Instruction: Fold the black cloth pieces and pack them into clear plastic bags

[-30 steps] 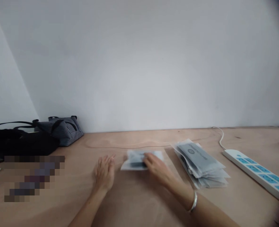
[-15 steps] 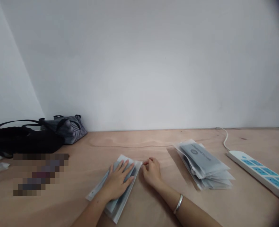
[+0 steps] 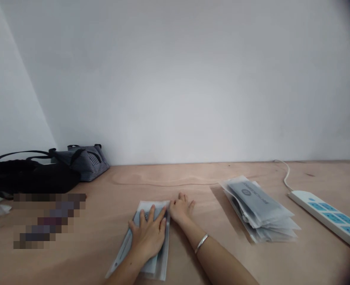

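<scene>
Our left hand (image 3: 147,233) lies spread on the plastic packet (image 3: 162,268), its long axis running under the fingers. Our right hand (image 3: 181,209) rests just beside, fingers half-curled.

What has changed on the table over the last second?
The flat clear packet turned from lying crosswise to lying lengthwise toward the person. The left hand moved onto it and presses it down, fingers spread. The right hand let go and rests beside its far corner. The stack of packets, power strip and striped bag stayed put.
</scene>
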The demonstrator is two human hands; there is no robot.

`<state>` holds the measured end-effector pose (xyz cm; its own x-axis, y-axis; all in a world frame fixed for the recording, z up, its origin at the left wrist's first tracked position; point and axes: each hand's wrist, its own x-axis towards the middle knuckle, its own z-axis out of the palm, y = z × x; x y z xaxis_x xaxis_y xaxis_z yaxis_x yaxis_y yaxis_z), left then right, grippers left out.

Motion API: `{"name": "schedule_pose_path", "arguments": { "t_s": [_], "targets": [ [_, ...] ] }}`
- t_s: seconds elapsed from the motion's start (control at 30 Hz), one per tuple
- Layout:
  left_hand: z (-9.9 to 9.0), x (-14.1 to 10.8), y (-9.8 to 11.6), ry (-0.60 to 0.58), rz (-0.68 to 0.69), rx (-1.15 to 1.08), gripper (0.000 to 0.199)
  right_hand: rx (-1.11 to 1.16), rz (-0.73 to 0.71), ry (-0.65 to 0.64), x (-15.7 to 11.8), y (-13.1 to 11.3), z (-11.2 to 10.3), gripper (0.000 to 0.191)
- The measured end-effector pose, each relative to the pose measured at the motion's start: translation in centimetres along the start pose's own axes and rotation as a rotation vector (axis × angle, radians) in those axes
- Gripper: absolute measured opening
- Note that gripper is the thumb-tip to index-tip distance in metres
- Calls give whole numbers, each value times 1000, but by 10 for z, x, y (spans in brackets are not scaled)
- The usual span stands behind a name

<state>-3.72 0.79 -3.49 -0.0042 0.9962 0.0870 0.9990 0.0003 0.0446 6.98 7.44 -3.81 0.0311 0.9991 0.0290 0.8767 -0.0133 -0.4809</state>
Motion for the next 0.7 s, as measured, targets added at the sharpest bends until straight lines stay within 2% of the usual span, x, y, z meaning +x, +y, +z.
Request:
{"name": "schedule_pose_path", "arguments": {
  "t_s": [0.13,0.37,0.7],
  "targets": [
    [-1,0,1,-6,-8,3,43,-6,-47,-30,-16,2,-3,43],
    [-3,1,3,-17,-20,16,43,25,-174,-57,-60,7,-5,42],
    [-5,2,3,5,-47,14,43,101,-192,-51,-90,8,-8,37]
  ]
}}
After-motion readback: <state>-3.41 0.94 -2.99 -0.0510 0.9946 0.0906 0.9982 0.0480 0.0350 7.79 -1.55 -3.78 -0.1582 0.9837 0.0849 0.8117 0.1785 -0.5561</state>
